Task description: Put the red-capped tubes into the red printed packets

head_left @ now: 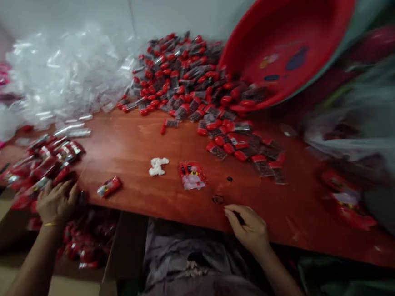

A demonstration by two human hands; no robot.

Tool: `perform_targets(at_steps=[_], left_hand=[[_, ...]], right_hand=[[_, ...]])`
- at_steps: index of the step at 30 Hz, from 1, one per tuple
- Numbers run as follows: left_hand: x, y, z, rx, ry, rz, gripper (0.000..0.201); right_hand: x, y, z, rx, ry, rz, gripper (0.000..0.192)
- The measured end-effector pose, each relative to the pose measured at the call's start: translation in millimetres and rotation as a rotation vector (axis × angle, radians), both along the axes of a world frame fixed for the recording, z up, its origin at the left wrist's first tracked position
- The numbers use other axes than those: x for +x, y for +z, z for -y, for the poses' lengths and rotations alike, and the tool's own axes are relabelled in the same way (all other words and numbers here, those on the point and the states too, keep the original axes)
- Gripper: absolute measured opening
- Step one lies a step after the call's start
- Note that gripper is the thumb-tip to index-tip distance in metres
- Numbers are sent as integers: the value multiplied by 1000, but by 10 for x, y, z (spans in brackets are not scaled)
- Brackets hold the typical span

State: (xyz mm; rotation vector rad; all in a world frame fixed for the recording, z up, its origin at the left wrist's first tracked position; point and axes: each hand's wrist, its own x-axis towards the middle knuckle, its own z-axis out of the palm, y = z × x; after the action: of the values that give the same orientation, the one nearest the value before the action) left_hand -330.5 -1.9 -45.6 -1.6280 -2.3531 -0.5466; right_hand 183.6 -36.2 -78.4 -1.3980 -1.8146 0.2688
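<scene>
My left hand [57, 202] lies over the pile of red packets [44, 162] at the table's left front edge, its fingers spread and bent down onto them. Below it, a cardboard box [126, 245] contains more red packets. My right hand [248, 226] is at the front edge with thumb and forefinger pinched together; anything between them is too small to make out. Just beyond those fingertips is a small dark band [218, 199]. A red printed card [193, 175] lies flat in the middle, and a single red packet [109, 187] sits to its left.
A heap of clear plastic sleeves [71, 71] stands at the back left. Many red-capped clear packs with dark contents [178, 76] spill from a tilted red basin [332, 32]. A crumpled white piece [158, 165] lies on the brown table [125, 144]. Plastic bags [350, 131] are at the right.
</scene>
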Motion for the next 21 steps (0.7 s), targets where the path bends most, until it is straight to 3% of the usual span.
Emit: perform_targets(at_steps=[3, 6, 8, 11, 16, 19, 21], left_hand=[[-178, -174, 432, -111, 86, -174, 51], [-242, -373, 793, -299, 177, -106, 47], [-175, -492, 959, -304, 332, -33, 45], [125, -569, 1058, -249, 283, 41, 48], [830, -339, 757, -46, -9, 28, 63], [1082, -146, 389, -45, -194, 45, 55], [1151, -62, 200, -57, -219, 105, 47]], right_hand=[[36, -80, 41, -18, -41, -14, 18], [66, -136, 47, -43, -67, -6, 22], [72, -147, 45, -70, -75, -2, 24], [71, -140, 54, -95, -85, -15, 29], [81, -146, 28, -106, -80, -40, 31], [77, -144, 4, -103, -78, -38, 32], [58, -124, 15, -94, -81, -34, 30]])
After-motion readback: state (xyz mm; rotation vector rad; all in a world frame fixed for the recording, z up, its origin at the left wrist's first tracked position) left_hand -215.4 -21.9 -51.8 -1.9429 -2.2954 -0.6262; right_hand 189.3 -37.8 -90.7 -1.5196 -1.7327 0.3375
